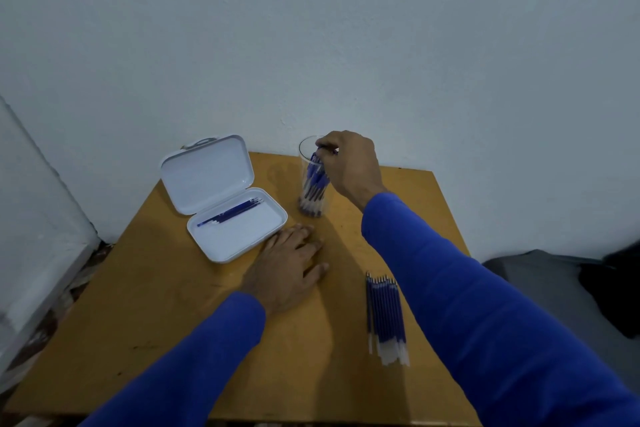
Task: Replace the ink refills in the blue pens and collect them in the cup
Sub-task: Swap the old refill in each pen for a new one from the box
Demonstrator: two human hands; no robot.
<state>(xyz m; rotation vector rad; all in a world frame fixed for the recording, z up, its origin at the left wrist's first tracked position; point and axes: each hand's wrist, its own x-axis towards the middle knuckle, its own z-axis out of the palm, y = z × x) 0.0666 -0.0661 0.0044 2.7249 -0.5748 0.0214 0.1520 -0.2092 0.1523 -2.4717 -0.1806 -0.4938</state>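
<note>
A clear cup (pixel 305 163) stands near the table's far edge, holding several blue pens (pixel 313 184). My right hand (pixel 349 163) is over the cup's rim, its fingers closed around the top of a pen inside the cup. My left hand (pixel 289 263) rests flat on the table, fingers spread, holding nothing. An open white case (pixel 239 236) sits to the left with a few blue refills (pixel 230 213) in its tray. A bundle of several blue refills (pixel 386 315) lies on the table near my right forearm.
The wooden table (pixel 166 315) stands against a white wall. The case's lid (pixel 207 173) leans back toward the wall. A grey and dark object (pixel 588 288) lies to the right of the table. Patterned floor (pixel 45 326) shows at the left.
</note>
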